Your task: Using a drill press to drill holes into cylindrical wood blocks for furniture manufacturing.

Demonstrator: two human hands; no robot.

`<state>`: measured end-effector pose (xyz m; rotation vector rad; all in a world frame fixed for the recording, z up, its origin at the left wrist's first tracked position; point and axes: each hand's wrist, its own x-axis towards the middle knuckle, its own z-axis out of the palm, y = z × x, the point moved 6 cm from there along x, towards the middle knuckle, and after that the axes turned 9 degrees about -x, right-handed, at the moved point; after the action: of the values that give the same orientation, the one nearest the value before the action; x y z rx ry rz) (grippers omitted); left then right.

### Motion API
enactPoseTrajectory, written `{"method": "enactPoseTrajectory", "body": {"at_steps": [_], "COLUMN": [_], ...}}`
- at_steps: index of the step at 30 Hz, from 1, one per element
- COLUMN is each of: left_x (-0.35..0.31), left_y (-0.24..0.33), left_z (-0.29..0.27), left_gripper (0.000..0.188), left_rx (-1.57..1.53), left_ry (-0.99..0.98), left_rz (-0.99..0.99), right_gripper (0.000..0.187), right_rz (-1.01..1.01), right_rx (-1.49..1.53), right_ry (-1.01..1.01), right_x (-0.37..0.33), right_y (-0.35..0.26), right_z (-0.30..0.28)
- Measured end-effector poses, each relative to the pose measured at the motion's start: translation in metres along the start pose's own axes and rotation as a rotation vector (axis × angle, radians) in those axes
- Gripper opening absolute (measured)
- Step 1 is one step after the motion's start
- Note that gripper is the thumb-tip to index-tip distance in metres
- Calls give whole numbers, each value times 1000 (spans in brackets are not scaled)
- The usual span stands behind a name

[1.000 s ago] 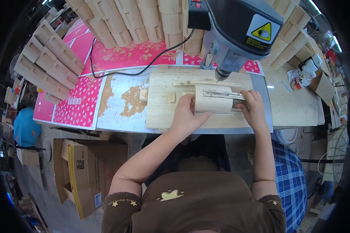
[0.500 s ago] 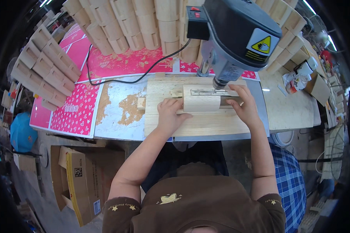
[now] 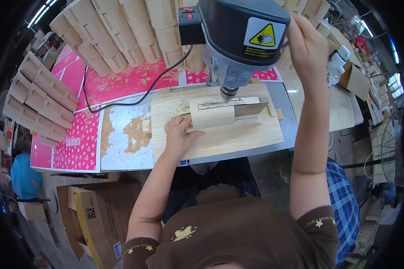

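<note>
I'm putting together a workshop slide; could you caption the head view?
Left hand at one end of a pale wooden block beneath a drill press, right hand raised beside the machine.

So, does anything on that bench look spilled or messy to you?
Yes: what looks like sawdust lies in loose patches left of the wooden board and across the pink sheeting, like unswept mess.
</note>
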<state>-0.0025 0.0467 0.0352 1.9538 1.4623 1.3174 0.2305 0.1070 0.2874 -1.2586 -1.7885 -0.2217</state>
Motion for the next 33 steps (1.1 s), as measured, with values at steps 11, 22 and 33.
{"method": "enactPoseTrajectory", "body": {"at_steps": [11,22,33], "left_x": [12,-6,13], "left_y": [2,5,19], "left_z": [5,6,47], "left_gripper": [31,33,32], "left_rx": [12,82,128], "left_ry": [-17,-48,-67], "left_rz": [46,26,98], "right_gripper": [17,15,29], "right_rz": [-30,57,16], "right_rx": [61,96,-61], "right_ry": [87,78,58], "right_x": [-134,-28,8], "right_y": [27,-5,13], "right_z": [41,-8,-16]}}
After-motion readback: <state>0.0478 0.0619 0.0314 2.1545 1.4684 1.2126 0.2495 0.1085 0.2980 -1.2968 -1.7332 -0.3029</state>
